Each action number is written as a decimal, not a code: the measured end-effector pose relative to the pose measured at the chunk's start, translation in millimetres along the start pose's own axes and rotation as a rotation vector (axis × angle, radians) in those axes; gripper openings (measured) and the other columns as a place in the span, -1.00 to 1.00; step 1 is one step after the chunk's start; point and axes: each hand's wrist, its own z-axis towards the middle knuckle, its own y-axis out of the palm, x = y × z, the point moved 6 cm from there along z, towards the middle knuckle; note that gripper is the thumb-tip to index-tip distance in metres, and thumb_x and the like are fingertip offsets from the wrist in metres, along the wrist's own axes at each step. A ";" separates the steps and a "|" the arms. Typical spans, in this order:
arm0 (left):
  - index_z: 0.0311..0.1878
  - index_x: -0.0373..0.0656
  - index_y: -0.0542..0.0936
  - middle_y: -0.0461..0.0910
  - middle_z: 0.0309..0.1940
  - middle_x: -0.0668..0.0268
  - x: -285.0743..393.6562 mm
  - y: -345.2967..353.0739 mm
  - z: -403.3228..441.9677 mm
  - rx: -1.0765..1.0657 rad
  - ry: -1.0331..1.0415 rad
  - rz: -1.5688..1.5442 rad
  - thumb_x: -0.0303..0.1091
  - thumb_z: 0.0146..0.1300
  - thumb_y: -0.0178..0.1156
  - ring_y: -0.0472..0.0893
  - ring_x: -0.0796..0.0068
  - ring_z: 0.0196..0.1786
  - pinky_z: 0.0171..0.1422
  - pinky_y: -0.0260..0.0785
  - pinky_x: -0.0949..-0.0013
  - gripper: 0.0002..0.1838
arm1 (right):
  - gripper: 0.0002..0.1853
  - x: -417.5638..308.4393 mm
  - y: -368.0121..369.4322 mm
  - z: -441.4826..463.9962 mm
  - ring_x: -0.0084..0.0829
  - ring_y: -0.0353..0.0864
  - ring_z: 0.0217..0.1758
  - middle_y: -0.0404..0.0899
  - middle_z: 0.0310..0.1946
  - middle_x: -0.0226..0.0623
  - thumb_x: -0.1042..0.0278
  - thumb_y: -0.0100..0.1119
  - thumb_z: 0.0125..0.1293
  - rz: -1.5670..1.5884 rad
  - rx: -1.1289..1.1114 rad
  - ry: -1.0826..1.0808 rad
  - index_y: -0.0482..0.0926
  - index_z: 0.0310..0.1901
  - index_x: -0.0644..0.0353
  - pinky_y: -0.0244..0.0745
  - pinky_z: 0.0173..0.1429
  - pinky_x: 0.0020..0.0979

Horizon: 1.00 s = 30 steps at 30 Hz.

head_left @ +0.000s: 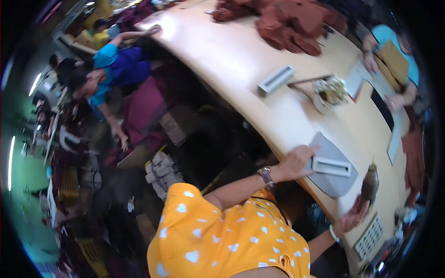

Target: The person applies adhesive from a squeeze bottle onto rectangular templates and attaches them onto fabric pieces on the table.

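Note:
My left hand (296, 163), with a watch at the wrist, has its fingers around the near end of a white slotted frame (332, 167). The frame lies on a flat grey piece (330, 184) with a rounded outline, close to the table's edge. In my right hand (355, 216), which has a white bracelet at the wrist, is a dark brown squeeze bottle (370, 184) with its thin nozzle pointing away from me. Part of the right hand's grip is blurred.
On the table (208, 51) are another slotted block (276, 80), a pot with pale crusted material (330, 92), reddish-brown cloth (292, 23) and a perforated plate (369, 236). Across from me sits a person in blue (394, 60). Another person (111, 74) leans at the left.

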 end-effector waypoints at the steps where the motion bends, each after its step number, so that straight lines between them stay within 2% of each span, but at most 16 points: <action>1: 0.30 -0.24 0.25 0.51 -0.17 0.11 0.5 -1.9 1.3 -0.021 -0.017 0.000 -0.28 -0.12 0.39 0.48 0.10 -0.10 0.11 0.31 0.15 -0.14 | -0.51 -2.0 -10.8 -3.0 -0.18 0.50 0.10 0.47 0.05 0.01 0.31 0.18 0.25 0.128 0.015 0.065 0.35 0.16 0.35 0.38 0.28 -0.24; 2: 0.28 -0.25 0.28 0.51 -0.18 0.10 2.4 -5.1 2.0 0.013 0.015 -0.007 -0.27 -0.11 0.39 0.49 0.09 -0.08 0.12 0.31 0.15 -0.16 | -0.51 -3.8 -21.4 -5.9 -0.18 0.49 0.11 0.47 0.06 0.01 0.28 0.19 0.25 0.257 0.039 0.127 0.36 0.15 0.34 0.37 0.30 -0.21; 3: 0.27 -0.25 0.29 0.51 -0.16 0.11 6.4 -7.7 4.5 0.016 0.024 0.016 -0.28 -0.13 0.40 0.49 0.11 -0.06 0.13 0.32 0.18 -0.17 | -0.51 -7.1 -6.0 -2.5 -0.19 0.49 0.12 0.48 0.06 0.01 0.24 0.20 0.24 0.405 0.152 0.229 0.39 0.13 0.33 0.34 0.33 -0.18; 5: 0.28 -0.23 0.29 0.54 -0.16 0.13 5.5 -7.3 6.7 -0.056 -0.060 -0.007 -0.33 -0.15 0.41 0.51 0.16 -0.06 0.12 0.34 0.21 -0.16 | -0.54 4.6 -33.4 0.5 -0.22 0.51 0.09 0.52 0.03 -0.05 0.22 0.22 0.22 0.461 0.240 0.239 0.44 0.08 0.29 0.38 0.29 -0.21; 8: 0.28 -0.23 0.29 0.56 -0.19 0.19 9.3 -7.5 8.8 -0.060 -0.060 0.030 -0.38 -0.17 0.43 0.53 0.21 -0.08 0.11 0.36 0.23 -0.15 | -0.61 -30.1 -0.4 -12.2 -0.30 0.57 -0.01 0.55 -0.03 -0.17 0.27 0.24 0.21 0.195 0.307 0.061 0.47 0.02 0.27 0.49 0.12 -0.31; 11: 0.27 -0.24 0.30 0.57 -0.19 0.19 13.7 -7.9 11.7 -0.031 -0.042 0.007 -0.40 -0.17 0.44 0.54 0.22 -0.09 0.08 0.37 0.24 -0.15 | -0.67 -46.2 20.8 -18.7 -0.40 0.59 -0.07 0.57 -0.10 -0.24 0.34 0.25 0.21 -0.026 0.348 -0.013 0.48 -0.02 0.25 0.55 0.00 -0.40; 12: 0.27 -0.24 0.30 0.58 -0.20 0.18 14.9 -7.1 12.9 -0.035 -0.036 0.003 -0.41 -0.16 0.44 0.55 0.22 -0.10 0.07 0.37 0.24 -0.16 | -0.72 -46.9 21.1 -18.1 -0.41 0.57 -0.06 0.54 -0.12 -0.24 0.43 0.21 0.21 -0.106 0.327 -0.043 0.47 -0.05 0.26 0.54 0.01 -0.41; 16: 0.28 -0.26 0.29 0.58 -0.20 0.17 16.4 -8.5 13.0 -0.034 -0.019 0.017 -0.42 -0.15 0.43 0.55 0.21 -0.12 0.05 0.39 0.25 -0.16 | -0.71 -50.4 31.2 -16.3 -0.50 0.54 -0.13 0.54 -0.18 -0.29 0.43 0.28 0.18 -0.192 0.366 -0.055 0.47 -0.09 0.26 0.51 -0.01 -0.46; 22: 0.29 -0.27 0.28 0.57 -0.21 0.16 17.8 -8.5 14.6 -0.056 -0.019 0.014 -0.44 -0.14 0.42 0.55 0.20 -0.13 0.04 0.38 0.24 -0.16 | -0.68 -47.5 39.6 -11.5 -0.56 0.51 -0.16 0.52 -0.20 -0.36 0.41 0.33 0.14 -0.319 0.308 -0.042 0.47 -0.10 0.26 0.43 0.03 -0.51; 30: 0.29 -0.27 0.27 0.56 -0.21 0.16 17.0 -8.2 14.2 -0.058 -0.021 0.013 -0.47 -0.15 0.41 0.54 0.20 -0.13 0.03 0.38 0.23 -0.15 | -0.61 -42.2 40.0 -10.4 -0.55 0.48 -0.09 0.50 -0.15 -0.35 0.47 0.35 0.11 -0.388 0.229 -0.064 0.45 -0.03 0.28 0.42 0.06 -0.49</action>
